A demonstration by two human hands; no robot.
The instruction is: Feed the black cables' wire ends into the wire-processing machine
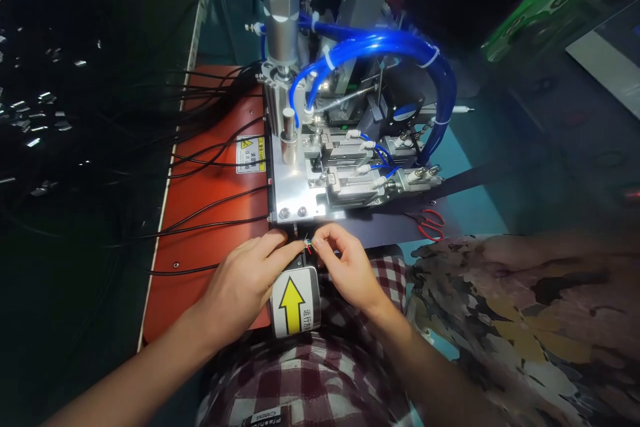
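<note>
Small coloured wires (308,245), red and pale among them, show between my two hands at the front of the metal machine (300,197). My left hand (253,273) lies over the machine's front edge, its thumb and fingertips close to the wires; whether it grips anything is hidden. The thumb and index finger of my right hand (345,263) are pinched together at the right end of the wires. Just below the hands is a white label with a yellow arrow (294,303).
Black cables (220,195) cross the orange-red plate (200,213) on the left. Red-handled pliers (431,223) lie right of the machine. Blue air tubes (380,43) loop above it. Patterned fabric (505,320) fills the lower right.
</note>
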